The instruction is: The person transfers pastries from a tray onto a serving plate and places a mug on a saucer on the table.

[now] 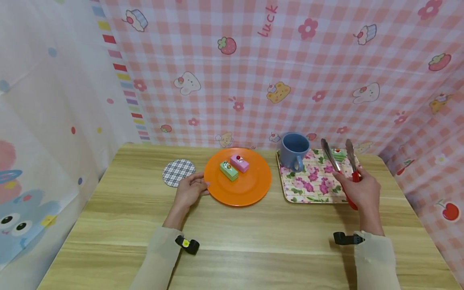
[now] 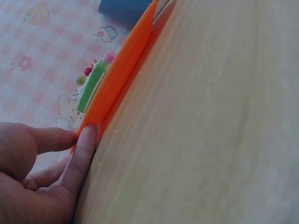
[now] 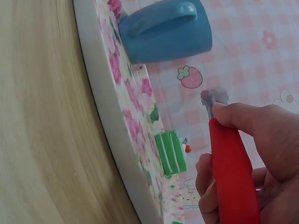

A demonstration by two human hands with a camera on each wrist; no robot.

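Note:
My left hand (image 1: pixel 189 191) pinches the left rim of an orange plate (image 1: pixel 253 187), thumb and finger on its edge in the left wrist view. On the plate lie a green toy cake slice (image 1: pixel 229 172) and a pink toy cake slice (image 1: pixel 240 163), side by side. My right hand (image 1: pixel 362 191) holds red-handled metal tongs (image 1: pixel 355 174), their arms spread apart. Between the tong arms in the head view, another green cake slice (image 3: pixel 170 152) sits on a floral tray (image 1: pixel 297 193); the right wrist view shows no tong tip touching it.
A blue mug (image 1: pixel 293 151) stands on the tray's back left, handle toward me. Left of the plate lies a round checked coaster (image 1: pixel 175 171), close to my left hand. Behind the wooden table (image 1: pixel 261 249) hangs a pink checked cloth (image 1: pixel 210 108).

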